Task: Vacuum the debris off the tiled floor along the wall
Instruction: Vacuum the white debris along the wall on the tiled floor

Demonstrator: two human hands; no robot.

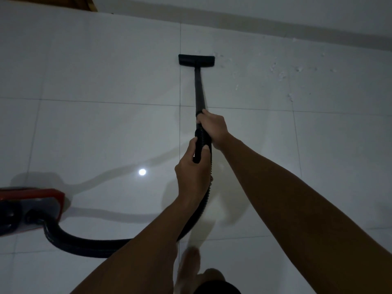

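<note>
Head view
Floor: I am standing on large glossy pale tiles (106, 128) with thin dark grout lines; a round spot of light (142, 172) is glinting off one of them.
Wall: a pale wall (275, 9) is running across the top, with a darker band at its foot.
Debris: small whitish crumbs (282, 71) are lying scattered on the tiles near the wall, to the right of the nozzle, the nearest ones just beside its right end.
Floor nozzle: a flat, wide black head (196, 60) is sitting on the tile, well short of the wall.
Wand: a straight, smooth black tube (199, 92) is running from the nozzle back to my hands.
Hose: a ribbed black hose (84, 245) is curving under my left forearm across to the vacuum body.
Vacuum body: a red and black canister (31, 206) is sitting at the left edge, only partly in view.
Right hand: my right hand (213, 127) is gripping the wand at the top of the ribbed cuff, fingers wrapped tight around it.
Left hand: my left hand (192, 170) is gripping the ribbed cuff just below, thumb (204, 150) lying along it, fingers curled behind.
Foot: my bare foot (188, 270) is showing blurred at the bottom.
</note>
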